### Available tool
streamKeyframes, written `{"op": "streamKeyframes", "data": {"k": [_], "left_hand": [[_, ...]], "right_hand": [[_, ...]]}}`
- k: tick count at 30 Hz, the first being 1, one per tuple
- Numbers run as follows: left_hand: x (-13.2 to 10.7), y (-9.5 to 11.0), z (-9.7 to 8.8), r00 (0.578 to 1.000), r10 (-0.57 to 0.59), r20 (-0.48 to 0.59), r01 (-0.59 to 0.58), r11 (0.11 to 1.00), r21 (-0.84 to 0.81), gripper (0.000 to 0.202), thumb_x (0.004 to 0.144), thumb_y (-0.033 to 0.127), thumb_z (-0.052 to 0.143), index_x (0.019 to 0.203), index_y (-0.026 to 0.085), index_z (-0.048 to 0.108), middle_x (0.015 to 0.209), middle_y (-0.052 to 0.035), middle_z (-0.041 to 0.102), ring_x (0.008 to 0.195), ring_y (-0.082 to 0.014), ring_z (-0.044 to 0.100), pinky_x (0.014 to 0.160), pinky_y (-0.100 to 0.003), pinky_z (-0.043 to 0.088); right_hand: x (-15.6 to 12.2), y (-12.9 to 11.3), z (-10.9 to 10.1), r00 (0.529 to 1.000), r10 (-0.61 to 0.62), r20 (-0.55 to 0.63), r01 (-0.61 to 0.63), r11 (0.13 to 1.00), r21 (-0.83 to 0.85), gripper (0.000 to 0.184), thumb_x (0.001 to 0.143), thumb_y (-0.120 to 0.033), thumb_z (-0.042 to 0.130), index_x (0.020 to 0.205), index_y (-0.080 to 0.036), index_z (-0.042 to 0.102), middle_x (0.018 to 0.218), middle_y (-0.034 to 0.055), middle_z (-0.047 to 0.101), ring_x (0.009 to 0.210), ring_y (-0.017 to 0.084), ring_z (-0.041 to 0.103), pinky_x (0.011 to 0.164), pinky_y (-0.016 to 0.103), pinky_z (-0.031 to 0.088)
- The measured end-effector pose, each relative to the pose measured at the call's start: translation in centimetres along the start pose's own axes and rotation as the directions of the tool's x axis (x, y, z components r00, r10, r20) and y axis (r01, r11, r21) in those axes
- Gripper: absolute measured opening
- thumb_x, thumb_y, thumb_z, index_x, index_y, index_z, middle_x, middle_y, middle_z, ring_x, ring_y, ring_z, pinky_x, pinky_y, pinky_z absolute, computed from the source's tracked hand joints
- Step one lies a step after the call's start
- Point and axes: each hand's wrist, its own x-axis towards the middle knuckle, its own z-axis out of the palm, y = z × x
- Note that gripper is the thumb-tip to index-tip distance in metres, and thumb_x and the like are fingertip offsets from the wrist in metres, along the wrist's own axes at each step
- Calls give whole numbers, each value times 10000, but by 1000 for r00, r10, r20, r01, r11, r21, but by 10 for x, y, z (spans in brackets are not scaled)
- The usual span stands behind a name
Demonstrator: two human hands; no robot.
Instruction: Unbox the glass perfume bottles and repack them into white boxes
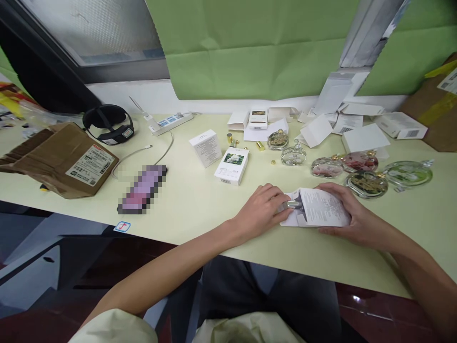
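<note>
A small white printed box (323, 208) lies on its side on the pale table (200, 205), its flap end open toward the left. My right hand (352, 214) is wrapped round the box from the right. My left hand (262, 209) pinches a silver-capped bottle (294, 205) at the box's mouth; most of the bottle is hidden inside the box.
Several round glass perfume bottles (364, 183) lie behind the box. White cartons (232, 165) and flat box blanks (364, 138) are scattered at the back. A brown cardboard package (60, 162), black headphones (109, 124), a power strip (171, 121) and a blurred phone (143, 188) sit left.
</note>
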Motion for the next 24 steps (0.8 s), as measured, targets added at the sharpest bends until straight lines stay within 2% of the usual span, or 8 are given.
{"op": "streamKeyframes", "data": {"k": [5, 9, 14, 19, 21, 24], "left_hand": [[-2, 1, 0, 998, 37, 48, -35, 999, -31, 324, 976, 410, 520, 1120, 155, 659, 1052, -79, 672, 1004, -199, 572, 855, -340, 450], [1, 6, 9, 997, -10, 80, 11, 1000, -11, 280, 979, 371, 517, 1047, 164, 692, 1003, -80, 684, 967, -211, 564, 843, -352, 450], [8, 2, 22, 989, -69, 128, 82, 992, -97, 221, 973, 292, 533, 954, 197, 732, 898, -53, 675, 920, -199, 548, 852, -343, 452], [9, -4, 20, 983, -79, 167, 113, 972, -207, 186, 941, 314, 591, 1056, 238, 715, 1008, -51, 643, 984, -204, 532, 919, -358, 447], [6, -5, 12, 981, -104, 161, 139, 964, -226, 265, 911, 370, 630, 1138, 242, 679, 1118, -67, 594, 1064, -220, 515, 963, -377, 442], [1, -4, 0, 966, -160, 204, 198, 963, -182, 623, 813, 474, 719, 1357, 247, 520, 1286, -106, 489, 1184, -278, 459, 1017, -450, 423]], "right_hand": [[0, -1, 3, 1000, -22, -9, 22, 999, -26, 858, 737, -495, 766, 1431, -393, 272, 1516, 53, 357, 1411, 340, 373, 1128, 441, 397], [2, -9, 9, 997, -78, -10, 77, 996, -54, 811, 758, -487, 748, 1418, -387, 285, 1473, 67, 372, 1400, 324, 382, 1122, 450, 402], [4, -17, 11, 998, -64, 10, 64, 996, -54, 796, 794, -489, 715, 1426, -377, 245, 1487, 84, 350, 1403, 334, 368, 1123, 462, 397], [6, -12, 10, 999, -47, 12, 47, 999, -26, 828, 781, -498, 728, 1437, -391, 234, 1498, 82, 336, 1400, 359, 369, 1086, 463, 436], [5, -11, 10, 1000, -18, 14, 18, 999, -29, 843, 775, -516, 727, 1445, -381, 233, 1499, 94, 327, 1392, 372, 375, 1082, 490, 436], [5, -13, 9, 1000, 16, 9, -15, 999, -45, 857, 767, -546, 722, 1452, -371, 237, 1508, 103, 309, 1398, 383, 357, 1098, 528, 413]]}}
